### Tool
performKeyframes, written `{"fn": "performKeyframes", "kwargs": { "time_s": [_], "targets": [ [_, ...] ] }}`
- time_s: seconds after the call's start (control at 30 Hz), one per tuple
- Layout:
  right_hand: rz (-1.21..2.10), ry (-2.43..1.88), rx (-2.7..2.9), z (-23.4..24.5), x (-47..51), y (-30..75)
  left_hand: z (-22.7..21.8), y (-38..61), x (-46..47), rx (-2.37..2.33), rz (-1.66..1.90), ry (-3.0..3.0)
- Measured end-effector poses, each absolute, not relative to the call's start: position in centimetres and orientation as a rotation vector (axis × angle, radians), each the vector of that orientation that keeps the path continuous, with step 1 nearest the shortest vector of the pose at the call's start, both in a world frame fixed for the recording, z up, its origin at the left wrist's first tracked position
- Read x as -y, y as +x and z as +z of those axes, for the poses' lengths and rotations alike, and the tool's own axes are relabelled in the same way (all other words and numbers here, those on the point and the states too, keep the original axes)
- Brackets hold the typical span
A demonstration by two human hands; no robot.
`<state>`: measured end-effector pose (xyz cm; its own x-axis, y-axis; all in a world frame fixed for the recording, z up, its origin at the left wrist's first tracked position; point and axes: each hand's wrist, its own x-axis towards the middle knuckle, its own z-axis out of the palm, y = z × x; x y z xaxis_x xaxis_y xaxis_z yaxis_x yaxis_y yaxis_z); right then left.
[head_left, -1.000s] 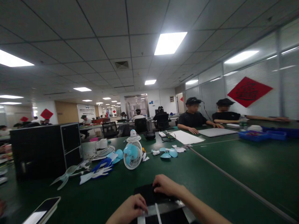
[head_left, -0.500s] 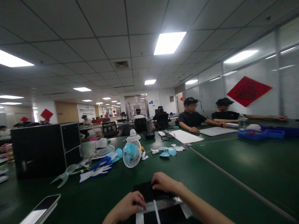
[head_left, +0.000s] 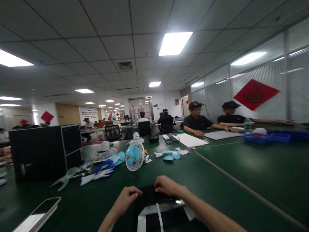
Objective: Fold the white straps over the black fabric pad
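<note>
A flat black piece [head_left: 149, 199] lies on the green table in front of me, its near end cut off by the frame. Shiny clear or silvery bands and a narrow white strip [head_left: 159, 216] run over it; its exact kind I cannot make out. At its far left corner is my left hand [head_left: 126, 199], with thumb and fingers bent closely together at the edge. My right hand [head_left: 167, 186] has curled fingers at the far right part of the same piece, the fingertips partly hidden. My right forearm passes over its right side.
A small white fan with blue blades [head_left: 135, 156] stands ahead. Around it lie blue-and-white gloves [head_left: 100, 174], loose blue blades [head_left: 172, 155] and fan parts. Left are a phone [head_left: 38, 214] and a black computer case [head_left: 38, 154]. Two people sit at the far right, near blue trays [head_left: 257, 138].
My left hand has moved away from the strips to the far left corner of the black piece. My right hand stays near its far edge. The view has shifted slightly.
</note>
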<state>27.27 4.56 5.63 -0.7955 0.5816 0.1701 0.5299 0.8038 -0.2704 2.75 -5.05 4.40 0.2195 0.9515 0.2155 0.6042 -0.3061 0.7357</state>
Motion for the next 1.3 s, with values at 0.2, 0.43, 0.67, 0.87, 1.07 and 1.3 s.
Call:
{"fn": "performKeyframes", "kwargs": {
  "time_s": [0.2, 0.43, 0.67, 0.87, 1.07, 1.3],
  "targets": [
    [0.334, -0.888, 2.659, 6.0, -5.3, 28.7, 2.7, -1.4, 4.0, -2.148, 0.786, 1.995],
    [0.266, -1.162, 2.375, 8.4, -7.2, 36.0, 1.2, -5.9, 4.0, -2.523, 0.405, 1.899],
    [0.067, -1.569, 2.144, 7.4, -9.4, 49.2, 0.6, -6.5, 3.7, -2.492, 0.374, 1.83],
    [0.09, -1.868, 1.884, 4.8, -8.9, 57.5, 0.2, -6.8, 3.6, -2.505, 0.379, 1.809],
    [0.047, -1.967, 1.761, 3.4, -7.9, 59.2, 0.0, -6.8, 3.5, -2.543, 0.355, 1.838],
    [-0.068, -2.031, 1.786, 4.6, -6.1, 58.1, 0.0, -7.2, 3.3, -2.514, 0.29, 1.814]
  ]
}}
